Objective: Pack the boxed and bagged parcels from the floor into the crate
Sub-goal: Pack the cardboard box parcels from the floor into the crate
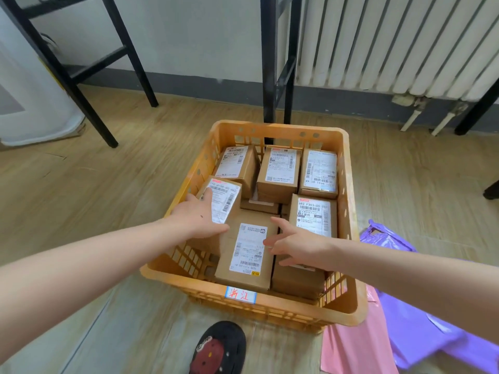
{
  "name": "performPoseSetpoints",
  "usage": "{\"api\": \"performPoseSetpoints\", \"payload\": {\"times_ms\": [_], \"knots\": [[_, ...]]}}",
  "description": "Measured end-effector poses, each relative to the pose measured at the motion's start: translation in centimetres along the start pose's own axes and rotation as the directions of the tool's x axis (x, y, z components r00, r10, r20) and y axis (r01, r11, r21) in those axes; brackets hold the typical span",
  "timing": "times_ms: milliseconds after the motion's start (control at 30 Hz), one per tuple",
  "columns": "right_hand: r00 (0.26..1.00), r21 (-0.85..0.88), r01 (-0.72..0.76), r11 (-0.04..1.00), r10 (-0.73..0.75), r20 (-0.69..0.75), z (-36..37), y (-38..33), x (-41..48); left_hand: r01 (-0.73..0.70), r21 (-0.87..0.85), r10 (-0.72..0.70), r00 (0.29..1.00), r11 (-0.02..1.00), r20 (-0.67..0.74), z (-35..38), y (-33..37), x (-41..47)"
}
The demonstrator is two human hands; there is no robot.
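An orange plastic crate (272,306) stands on the wooden floor and holds several cardboard boxes with white shipping labels. My left hand (198,218) lies over a labelled box (225,197) at the crate's left wall, fingers spread on its top and side. My right hand (294,245) rests with spread fingers on the right edge of a large box (247,261) at the crate's near side. Another labelled box (314,215) stands just beyond that hand. A purple bagged parcel (421,333) and a pink one (356,344) lie on the floor right of the crate.
Black metal furniture legs (270,76) stand behind the crate, with more (81,76) at the left. A white radiator (391,44) hangs on the back wall. A black and red slipper (218,349) shows at the bottom edge.
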State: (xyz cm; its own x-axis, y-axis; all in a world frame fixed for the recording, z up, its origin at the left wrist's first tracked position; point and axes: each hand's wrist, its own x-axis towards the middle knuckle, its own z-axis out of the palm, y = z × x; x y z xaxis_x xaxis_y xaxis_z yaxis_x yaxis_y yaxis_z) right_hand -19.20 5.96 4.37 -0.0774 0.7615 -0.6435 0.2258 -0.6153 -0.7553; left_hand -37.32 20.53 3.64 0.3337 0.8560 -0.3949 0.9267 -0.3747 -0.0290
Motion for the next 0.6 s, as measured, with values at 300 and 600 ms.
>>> {"api": "performPoseSetpoints", "payload": {"times_ms": [300, 600], "knots": [[1.0, -0.038, 0.016, 0.999, -0.017, -0.014, -0.5, -0.5, 0.1, 0.077, 0.302, -0.08, 0.997, 0.95, -0.004, 0.4, 3.1, 0.8], [0.996, -0.411, 0.094, 0.907, -0.091, 0.026, 0.1, -0.6, 1.7, 0.119, 0.397, -0.142, 0.989, 0.91, 0.029, 0.8, 5.4, 1.3]]}}
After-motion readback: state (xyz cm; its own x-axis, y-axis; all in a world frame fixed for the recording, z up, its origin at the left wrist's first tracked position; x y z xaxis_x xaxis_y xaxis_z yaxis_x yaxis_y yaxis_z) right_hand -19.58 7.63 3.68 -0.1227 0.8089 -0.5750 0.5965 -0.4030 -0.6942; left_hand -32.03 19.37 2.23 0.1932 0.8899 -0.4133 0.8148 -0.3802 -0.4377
